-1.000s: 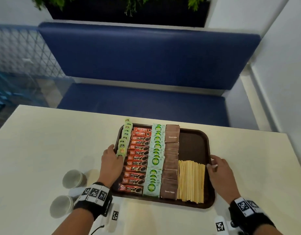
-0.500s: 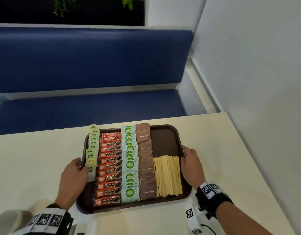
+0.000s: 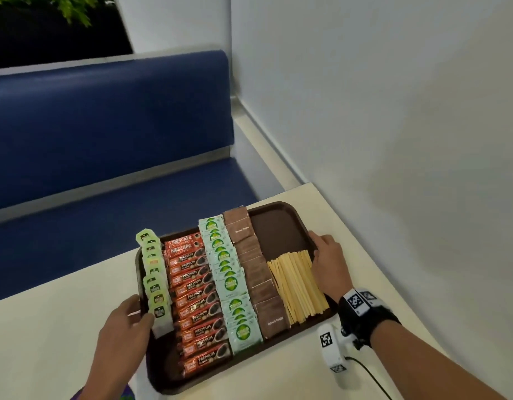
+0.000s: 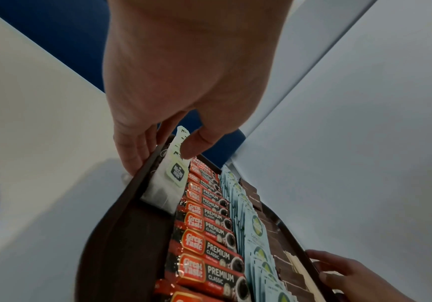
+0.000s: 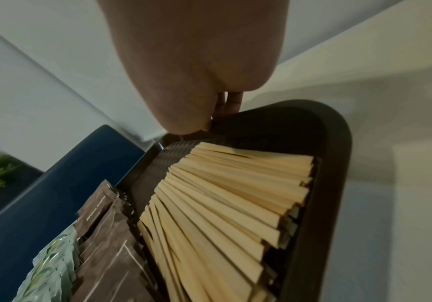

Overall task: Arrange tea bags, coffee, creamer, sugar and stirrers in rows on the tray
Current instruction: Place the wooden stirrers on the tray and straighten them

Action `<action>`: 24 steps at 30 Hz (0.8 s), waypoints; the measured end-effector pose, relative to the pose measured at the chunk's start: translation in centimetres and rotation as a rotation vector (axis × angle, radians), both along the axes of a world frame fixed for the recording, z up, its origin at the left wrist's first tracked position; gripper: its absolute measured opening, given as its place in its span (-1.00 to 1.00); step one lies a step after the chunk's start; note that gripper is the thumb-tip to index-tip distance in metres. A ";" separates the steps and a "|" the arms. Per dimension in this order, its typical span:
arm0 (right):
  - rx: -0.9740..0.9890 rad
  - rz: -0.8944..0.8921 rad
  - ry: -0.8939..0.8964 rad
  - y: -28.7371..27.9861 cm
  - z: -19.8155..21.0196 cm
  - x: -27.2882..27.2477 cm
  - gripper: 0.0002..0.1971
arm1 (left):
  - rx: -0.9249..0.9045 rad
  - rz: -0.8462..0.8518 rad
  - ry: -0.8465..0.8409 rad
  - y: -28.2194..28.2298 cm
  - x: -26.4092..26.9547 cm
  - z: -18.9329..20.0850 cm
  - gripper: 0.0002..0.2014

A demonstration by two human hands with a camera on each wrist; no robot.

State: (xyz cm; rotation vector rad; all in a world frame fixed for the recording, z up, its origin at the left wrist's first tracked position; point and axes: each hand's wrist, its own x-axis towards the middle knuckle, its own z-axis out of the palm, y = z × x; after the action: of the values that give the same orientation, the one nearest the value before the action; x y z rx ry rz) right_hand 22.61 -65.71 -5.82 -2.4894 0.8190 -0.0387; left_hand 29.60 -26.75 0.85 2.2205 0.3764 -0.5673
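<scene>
A brown tray (image 3: 278, 229) lies on the pale table and holds rows, left to right: green-tagged tea bags (image 3: 154, 272), red coffee sticks (image 3: 197, 298), pale green sachets (image 3: 229, 284), brown sugar packets (image 3: 258, 272) and wooden stirrers (image 3: 298, 281). My left hand (image 3: 125, 324) grips the tray's left rim (image 4: 142, 179), fingers under it and thumb over the nearest tea bag (image 4: 176, 173). My right hand (image 3: 330, 264) pinches the right rim (image 5: 274, 114) beside the stirrers (image 5: 222, 194), thumb inside, fingers outside.
A white wall (image 3: 394, 140) runs close along the table's right side. The blue bench (image 3: 105, 140) stands beyond the far table edge, which the tray nearly reaches. A white tagged device (image 3: 331, 353) with a cable lies near the tray's front right corner.
With both hands on its rims, the tray has moved right and away, towards the wall-side corner of the table. The paper cups at the left have left the view.
</scene>
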 end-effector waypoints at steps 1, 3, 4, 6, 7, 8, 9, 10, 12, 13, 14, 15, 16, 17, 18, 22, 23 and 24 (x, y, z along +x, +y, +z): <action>-0.008 -0.007 0.004 -1.1 0.0 0.2 -0.37 | -0.002 -0.016 0.002 -1.0 0.2 0.0 -0.58; -0.023 -0.033 0.015 -3.1 0.0 0.7 -0.37 | -0.009 -0.039 0.001 -2.9 0.7 -0.3 -0.58; -0.030 -0.047 0.015 -4.0 -0.1 0.9 -0.38 | -0.010 -0.050 0.003 -3.8 1.0 -0.5 -0.58; -0.032 -0.067 0.001 -5.8 -0.2 1.3 -0.40 | -0.011 -0.072 0.004 -5.2 1.5 -1.1 -0.56; -0.036 -0.076 -0.008 -6.6 -0.2 1.4 -0.41 | -0.016 -0.080 0.006 -5.7 1.8 -1.5 -0.55; -0.035 -0.087 -0.020 -7.3 -0.3 1.4 -0.43 | -0.023 -0.085 0.009 -6.1 2.0 -1.9 -0.54; -0.025 -0.101 -0.035 -7.9 -0.2 1.5 -0.44 | -0.028 -0.088 0.012 -6.6 2.2 -2.3 -0.52; -0.008 -0.115 -0.054 -8.5 -0.2 1.5 -0.45 | -0.035 -0.087 0.013 -6.9 2.4 -2.7 -0.51; 0.011 -0.124 -0.086 -9.4 -0.2 1.5 -0.46 | -0.044 -0.077 0.013 -7.6 2.6 -3.4 -0.49; 0.005 -0.119 -0.095 -9.7 -0.3 1.4 -0.46 | -0.050 -0.073 0.012 -7.9 2.7 -3.6 -0.49; -0.007 -0.112 -0.098 -10.0 -0.4 1.3 -0.46 | -0.058 -0.072 0.010 -8.2 2.7 -3.9 -0.48; -0.020 -0.104 -0.095 -10.2 -0.4 1.2 -0.44 | -0.068 -0.067 0.011 -8.4 2.7 -4.2 -0.48; -0.036 -0.096 -0.090 -10.3 -0.4 1.1 -0.43 | -0.082 -0.059 0.012 -8.5 2.7 -4.4 -0.48; -0.053 -0.088 -0.082 -10.3 -0.4 1.0 -0.41 | -0.095 -0.051 0.013 -8.6 2.7 -4.6 -0.48; -0.065 -0.084 -0.074 -10.3 -0.4 0.9 -0.40 | -0.105 -0.042 0.018 -8.6 2.7 -4.9 -0.48; -0.076 -0.111 -0.059 -10.4 -0.2 0.9 -0.37 | -0.147 0.013 0.049 -8.7 2.4 -5.5 -0.45; -0.070 -0.115 -0.063 -10.4 -0.2 0.9 -0.38 | -0.154 0.026 0.056 -8.7 2.3 -5.6 -0.45; -0.065 -0.114 -0.067 -10.5 -0.2 0.9 -0.38 | -0.160 0.037 0.061 -8.6 2.3 -5.7 -0.45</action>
State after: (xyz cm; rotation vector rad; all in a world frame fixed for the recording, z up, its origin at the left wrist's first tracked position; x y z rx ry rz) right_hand 23.56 -76.20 -6.04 -2.4844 0.9446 -0.1909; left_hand 31.88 -35.39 -4.84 2.0426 0.3889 -0.6241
